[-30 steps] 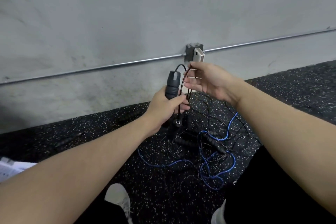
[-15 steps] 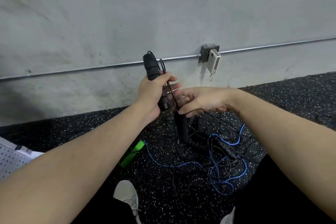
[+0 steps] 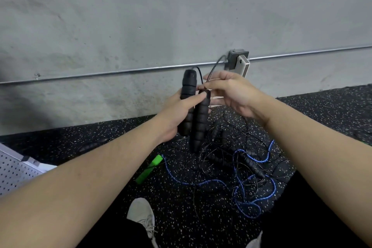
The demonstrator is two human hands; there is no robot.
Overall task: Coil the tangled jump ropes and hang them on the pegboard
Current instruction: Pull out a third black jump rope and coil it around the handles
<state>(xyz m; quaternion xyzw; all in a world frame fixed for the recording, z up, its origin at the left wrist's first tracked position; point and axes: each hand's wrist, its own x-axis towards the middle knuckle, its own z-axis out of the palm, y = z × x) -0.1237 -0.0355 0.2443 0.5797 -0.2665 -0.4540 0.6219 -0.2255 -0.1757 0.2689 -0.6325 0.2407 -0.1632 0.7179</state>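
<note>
My left hand [image 3: 177,112] grips a black ribbed jump rope handle [image 3: 188,94] held upright in front of the wall. A second black handle [image 3: 199,123] hangs beside it, its top pinched by my right hand [image 3: 231,92], which also holds the thin black cord [image 3: 214,67] looping up from it. On the floor below lies a tangle of black cords and handles [image 3: 227,147] mixed with a blue rope [image 3: 249,191]. A green handle [image 3: 149,169] of the blue rope lies to the left of the tangle. A corner of the white pegboard [image 3: 12,173] shows at the far left.
A grey concrete wall with a metal conduit [image 3: 120,70] and a junction box [image 3: 237,60] stands just ahead. The floor is black speckled rubber [image 3: 100,143]. My white shoe [image 3: 141,215] and dark trouser legs fill the bottom of the view.
My right hand rose from below the left hand and brought the second black handle up beside the first. The left hand stayed around its handle.
</note>
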